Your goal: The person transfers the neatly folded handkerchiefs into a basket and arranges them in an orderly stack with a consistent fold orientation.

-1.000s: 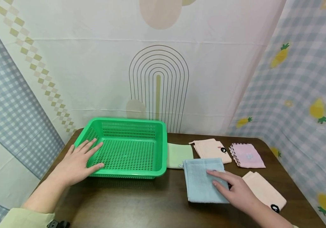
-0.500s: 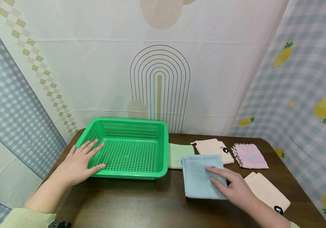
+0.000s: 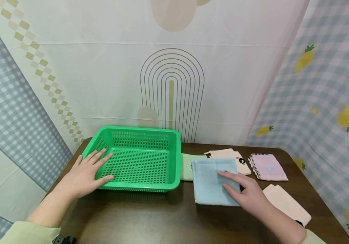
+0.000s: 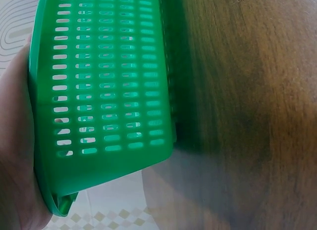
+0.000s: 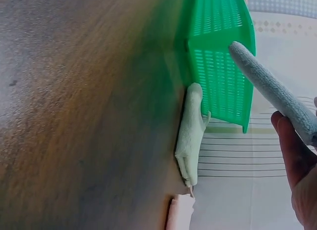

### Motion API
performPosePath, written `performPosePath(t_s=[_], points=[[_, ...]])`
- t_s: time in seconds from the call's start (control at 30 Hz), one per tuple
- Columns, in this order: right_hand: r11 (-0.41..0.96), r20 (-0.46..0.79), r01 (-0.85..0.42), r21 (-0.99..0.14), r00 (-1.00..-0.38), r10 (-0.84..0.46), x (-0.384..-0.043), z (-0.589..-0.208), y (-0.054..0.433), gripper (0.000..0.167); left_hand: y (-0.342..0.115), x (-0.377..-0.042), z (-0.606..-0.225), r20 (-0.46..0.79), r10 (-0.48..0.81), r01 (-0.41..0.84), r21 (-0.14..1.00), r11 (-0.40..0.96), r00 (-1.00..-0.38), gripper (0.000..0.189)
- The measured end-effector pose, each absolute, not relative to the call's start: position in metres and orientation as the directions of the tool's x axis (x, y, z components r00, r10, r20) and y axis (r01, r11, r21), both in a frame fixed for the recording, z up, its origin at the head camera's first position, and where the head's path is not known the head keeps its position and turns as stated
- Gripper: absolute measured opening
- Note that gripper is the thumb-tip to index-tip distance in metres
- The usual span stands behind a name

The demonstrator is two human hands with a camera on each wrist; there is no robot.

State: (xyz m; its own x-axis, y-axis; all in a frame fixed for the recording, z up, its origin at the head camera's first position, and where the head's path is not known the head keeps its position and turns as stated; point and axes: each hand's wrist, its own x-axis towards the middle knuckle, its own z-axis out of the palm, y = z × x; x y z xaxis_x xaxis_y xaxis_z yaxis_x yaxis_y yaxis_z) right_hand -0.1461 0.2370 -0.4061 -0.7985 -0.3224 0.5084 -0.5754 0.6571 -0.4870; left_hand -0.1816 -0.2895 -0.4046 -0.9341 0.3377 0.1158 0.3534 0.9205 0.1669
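My right hand (image 3: 249,193) holds a folded light-blue towel (image 3: 211,189) from its right side, index finger and thumb on top and other fingers hidden underneath. In the right wrist view the blue towel (image 5: 270,84) is raised above the table, seen edge-on. To its left stands a green plastic basket (image 3: 171,185) with slotted walls and nothing inside. My left hand (image 3: 84,178) rests on the basket's front-left rim, fingers spread and straight over the inside. The left wrist view shows the hand (image 4: 15,141) along the rim.
A folded green towel (image 3: 186,171) lies right of the basket, partly hidden by the blue one. Beyond are a cream towel (image 3: 244,166), a pink towel (image 3: 269,167) with a checked edge, and another cream towel (image 3: 287,203) by the right forearm. Cloth hangs behind the brown table (image 3: 150,217).
My right hand has moved the blue towel up and slightly left in the head view, so it now overlaps more of the green and cream towels. My left hand stays on the basket.
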Motion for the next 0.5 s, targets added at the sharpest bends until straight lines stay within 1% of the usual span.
performPosePath(t_s=[0.37,0.5], points=[[0.652,0.517,-0.578,-0.491,-0.796,-0.316,-0.152,-0.395,0.23,0.043,-0.288,-0.18,-0.403,0.11,0.332,0.347,0.173,0.922,-0.937,0.081],[0.657,0.512,-0.562,-0.502,-0.806,-0.298,-0.154,-0.392,0.226,0.041,-0.288,-0.18,-0.402,0.11,0.332,0.347,0.167,0.923,-0.937,0.082]])
